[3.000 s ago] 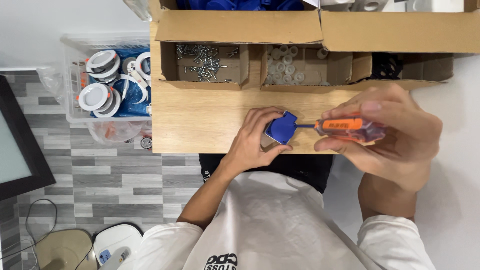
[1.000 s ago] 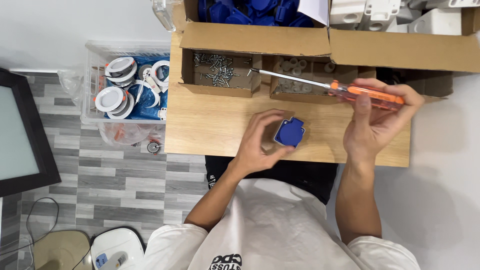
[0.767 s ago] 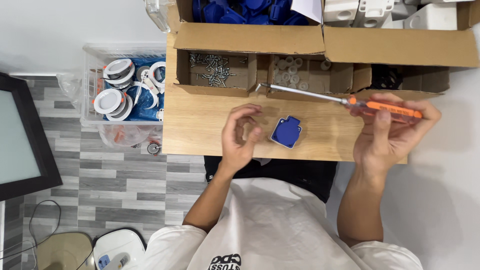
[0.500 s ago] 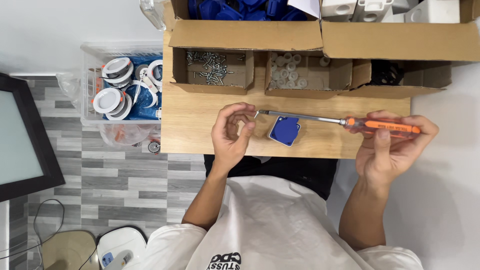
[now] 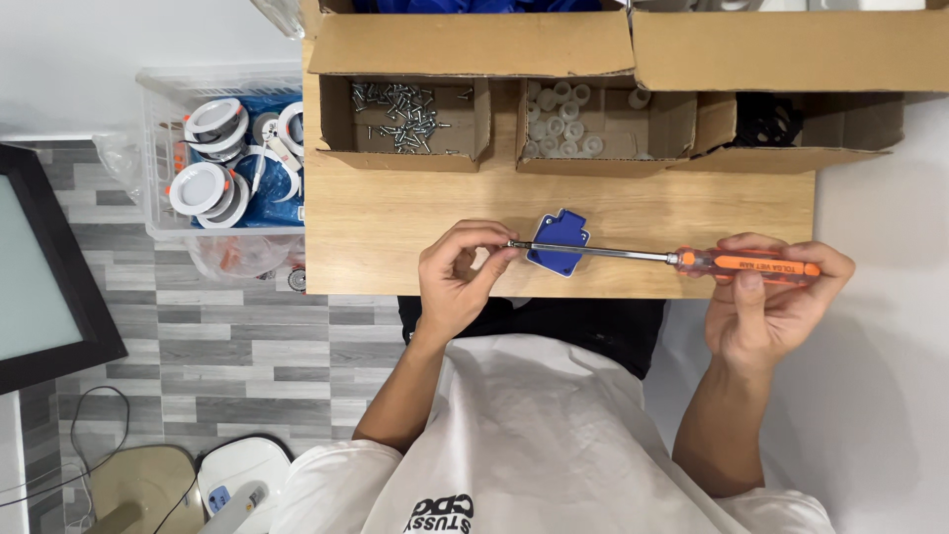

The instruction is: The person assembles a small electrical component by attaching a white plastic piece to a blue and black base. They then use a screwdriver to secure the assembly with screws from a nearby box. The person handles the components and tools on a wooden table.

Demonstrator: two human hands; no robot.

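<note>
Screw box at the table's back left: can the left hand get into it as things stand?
Probably yes. The screw box is open-topped, with bare table between it and the left hand, though its fingers are pinched at the screwdriver tip.

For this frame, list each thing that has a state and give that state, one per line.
Screwdriver: level over the table, handle in the right hand, tip at the left hand fingertips.
Blue part: lying on the wooden table, under the shaft, not held.
Screw box: open, screws inside.
White-cap box: open, partly filled.
Clear bin: open, holding round white fittings.
</note>
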